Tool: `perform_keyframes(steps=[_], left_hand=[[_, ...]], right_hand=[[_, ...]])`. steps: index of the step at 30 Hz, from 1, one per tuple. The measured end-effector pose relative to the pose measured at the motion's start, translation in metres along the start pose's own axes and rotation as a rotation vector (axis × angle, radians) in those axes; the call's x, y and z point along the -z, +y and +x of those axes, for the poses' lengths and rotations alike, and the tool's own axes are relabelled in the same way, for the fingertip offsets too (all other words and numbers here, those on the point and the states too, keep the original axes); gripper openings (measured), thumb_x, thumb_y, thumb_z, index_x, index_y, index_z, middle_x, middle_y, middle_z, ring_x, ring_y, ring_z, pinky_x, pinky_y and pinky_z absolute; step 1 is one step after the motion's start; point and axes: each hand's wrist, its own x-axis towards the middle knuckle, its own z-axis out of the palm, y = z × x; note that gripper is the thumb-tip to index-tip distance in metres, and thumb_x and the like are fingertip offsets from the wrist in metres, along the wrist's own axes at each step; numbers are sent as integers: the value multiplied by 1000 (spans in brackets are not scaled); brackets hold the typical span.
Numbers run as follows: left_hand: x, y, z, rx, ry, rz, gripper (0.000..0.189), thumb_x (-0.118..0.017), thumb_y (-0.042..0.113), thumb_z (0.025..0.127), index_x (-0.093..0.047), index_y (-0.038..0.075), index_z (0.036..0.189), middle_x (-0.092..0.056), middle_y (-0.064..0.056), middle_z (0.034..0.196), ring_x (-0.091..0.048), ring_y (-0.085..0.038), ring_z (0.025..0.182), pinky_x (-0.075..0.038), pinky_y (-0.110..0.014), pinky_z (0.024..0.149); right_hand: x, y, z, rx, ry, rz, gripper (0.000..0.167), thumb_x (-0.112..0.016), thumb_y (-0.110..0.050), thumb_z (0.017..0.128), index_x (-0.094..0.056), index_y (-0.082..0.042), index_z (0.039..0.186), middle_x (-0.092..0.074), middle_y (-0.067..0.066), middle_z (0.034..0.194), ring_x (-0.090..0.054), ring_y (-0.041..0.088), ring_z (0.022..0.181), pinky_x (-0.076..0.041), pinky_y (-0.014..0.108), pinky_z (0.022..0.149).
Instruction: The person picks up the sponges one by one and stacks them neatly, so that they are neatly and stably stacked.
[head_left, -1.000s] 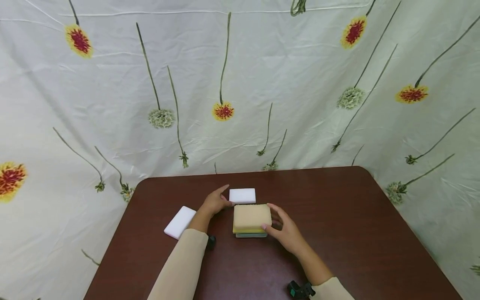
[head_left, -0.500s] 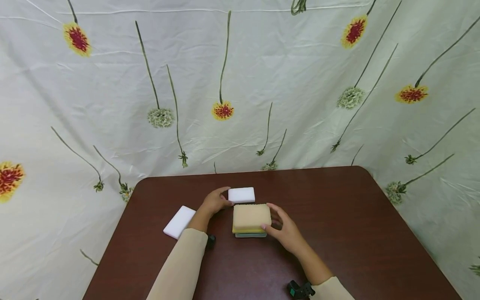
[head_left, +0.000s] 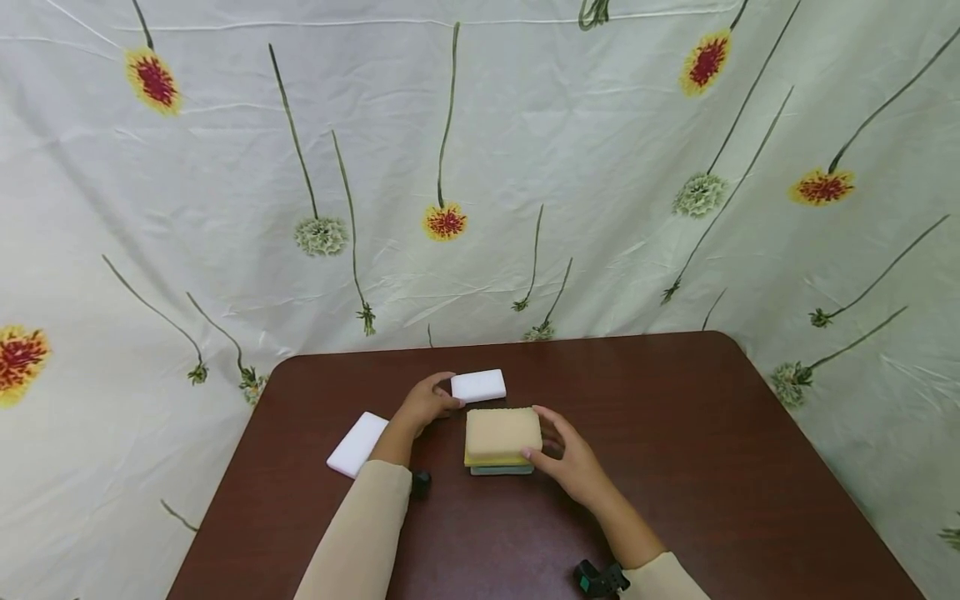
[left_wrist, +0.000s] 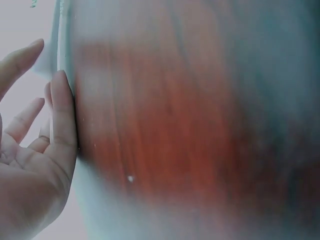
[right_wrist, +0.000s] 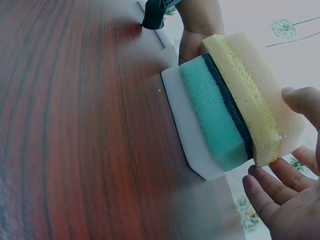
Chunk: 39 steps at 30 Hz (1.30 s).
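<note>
With the left hand (head_left: 426,407), its fingers clamped on one end of the white block (head_left: 478,386) just beyond the stack (head_left: 502,435), hold level and, with right hand (head_left: 573,465) fingers curled about the stack's right end, steady lightly without squeezing.

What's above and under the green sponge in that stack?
Right wrist view: dark layer, yellowish layer, then beige layer above it; white block below, on the table. Touching faces and the table under the white block are covered.
</note>
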Motion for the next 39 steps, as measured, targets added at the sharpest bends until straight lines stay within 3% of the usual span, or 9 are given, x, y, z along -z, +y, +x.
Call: perform_keyframes(steps=[3, 8, 13, 20, 29, 39], left_hand=[[2, 2, -2, 9, 10, -45, 69, -76, 6, 88, -47, 9, 150, -58, -9, 95, -67, -25, 87, -60, -36, 82], [1, 5, -6, 3, 28, -87, 64, -76, 7, 89, -48, 6, 147, -57, -20, 124, -66, -31, 104, -60, -38, 85], [1, 10, -13, -25, 61, -88, 65, -77, 12, 89, -48, 8, 147, -56, -24, 141, -63, -34, 120, -56, -42, 94], [1, 20, -26, -76, 89, -88, 67, -78, 21, 89, -49, 15, 149, -57, -19, 143, -58, -34, 130, -50, -48, 104], [-4, 36, -49, -151, 75, -136, 66, -77, 19, 89, -50, 20, 149, -54, -11, 147, -57, -31, 132, -50, -48, 103], [-6, 46, -70, -186, 80, -98, 66, -79, 24, 87, -52, 22, 147, -51, -8, 148, -54, -30, 135, -51, -51, 101]], right_hand=[[0, -1, 1, 0, 2, 3, 69, -80, -19, 88, -46, -24, 149, -52, 10, 150, -55, 29, 134, -46, 45, 110], [-1, -1, 1, 2, 3, 7, 70, -80, -19, 88, -47, -23, 149, -52, 10, 150, -56, 29, 133, -47, 45, 109], [-2, -1, 1, 18, 1, 5, 70, -80, -19, 88, -46, -20, 149, -52, 10, 151, -55, 29, 135, -47, 46, 109], [-3, -1, 0, 24, 13, 3, 71, -80, -18, 87, -47, -17, 150, -53, 10, 149, -55, 30, 134, -47, 46, 108], [-2, 0, -2, 27, 7, 12, 70, -80, -20, 87, -46, -20, 149, -52, 11, 151, -54, 31, 135, -47, 48, 109], [-2, 1, 0, 26, 13, -2, 73, -80, -19, 88, -45, -14, 151, -52, 11, 150, -55, 32, 134, -49, 46, 107]])
